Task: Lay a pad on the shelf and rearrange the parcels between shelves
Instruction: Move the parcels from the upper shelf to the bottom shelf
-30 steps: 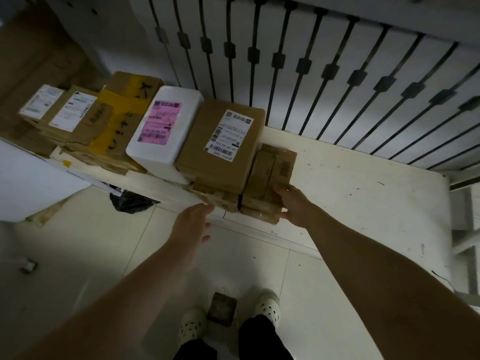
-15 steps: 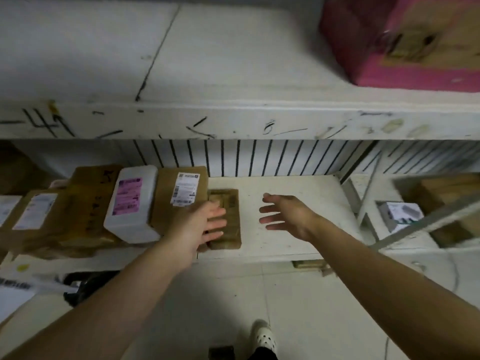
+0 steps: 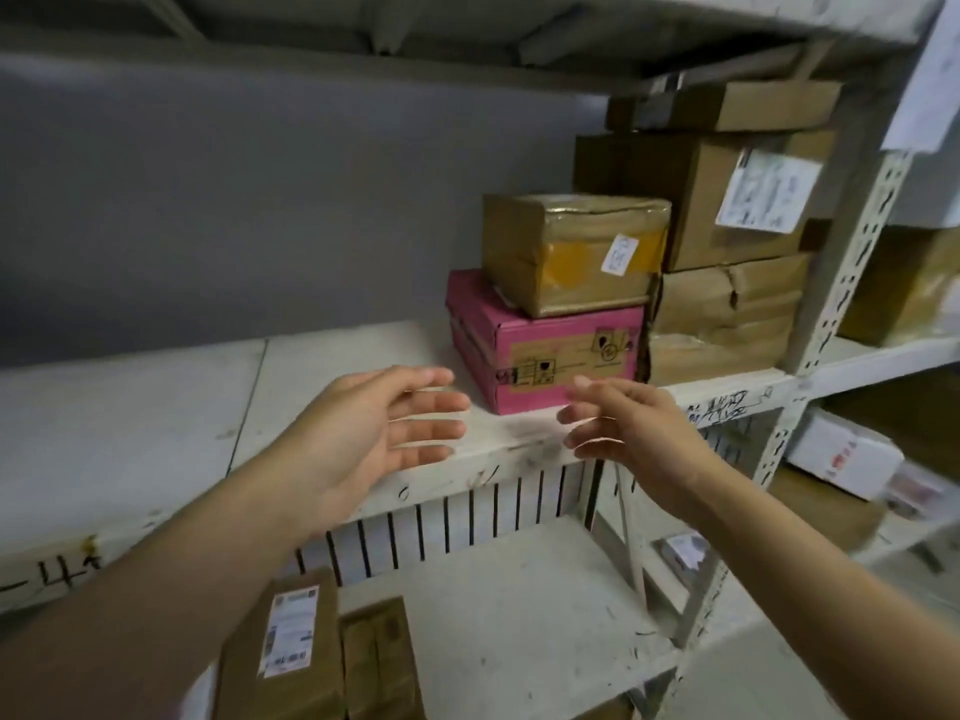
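Pink cardboard box, brown-taped front, lies flat, long axis along edge of white shelf. Left hand, right hand spread, empty.

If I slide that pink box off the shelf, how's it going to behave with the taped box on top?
The pink box looks like stiff, square-edged cardboard, so it should keep its shape. The taped brown box rests on top, so a quick pull might make it slide or tip. Together they probably feel heavy.

The upper shelf carries one pink box and four brown boxes; the lower shelf carries two brown parcels.
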The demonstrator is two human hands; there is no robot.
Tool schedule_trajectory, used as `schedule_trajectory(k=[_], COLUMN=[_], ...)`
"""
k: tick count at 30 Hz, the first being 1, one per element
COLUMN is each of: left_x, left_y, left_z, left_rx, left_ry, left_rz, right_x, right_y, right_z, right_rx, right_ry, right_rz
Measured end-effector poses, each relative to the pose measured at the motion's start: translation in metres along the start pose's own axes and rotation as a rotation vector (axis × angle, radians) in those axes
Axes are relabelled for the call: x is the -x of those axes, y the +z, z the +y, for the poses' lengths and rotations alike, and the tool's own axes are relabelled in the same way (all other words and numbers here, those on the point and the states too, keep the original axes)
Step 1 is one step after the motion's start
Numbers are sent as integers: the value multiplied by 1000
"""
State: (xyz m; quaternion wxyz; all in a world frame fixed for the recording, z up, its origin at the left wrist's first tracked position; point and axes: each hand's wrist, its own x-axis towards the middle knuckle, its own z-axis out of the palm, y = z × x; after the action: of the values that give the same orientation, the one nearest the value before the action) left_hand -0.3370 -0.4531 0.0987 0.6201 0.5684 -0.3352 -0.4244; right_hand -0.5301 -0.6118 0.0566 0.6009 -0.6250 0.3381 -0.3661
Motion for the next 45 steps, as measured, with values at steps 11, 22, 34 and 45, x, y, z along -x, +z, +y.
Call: schedule_trajectory(k=[11,22,34,45], left_x=[-72,-132,-161,-123], left_y=[78,90,47,-12], left_z=[69,99,93,80], left_rx=[-96,-55,45,285], left_ry=[-33,-243,-215,-77], left_rz=[198,92,32,276], right_x=[-79,-126,-138,-150], right_y=[-28,-24,0,-10], right_z=[-75,-101,-105,-75], right_rx=[183,46,16,759], right_ry=[-368,-263,-131,-120], right_rz=[463,249,-41,189])
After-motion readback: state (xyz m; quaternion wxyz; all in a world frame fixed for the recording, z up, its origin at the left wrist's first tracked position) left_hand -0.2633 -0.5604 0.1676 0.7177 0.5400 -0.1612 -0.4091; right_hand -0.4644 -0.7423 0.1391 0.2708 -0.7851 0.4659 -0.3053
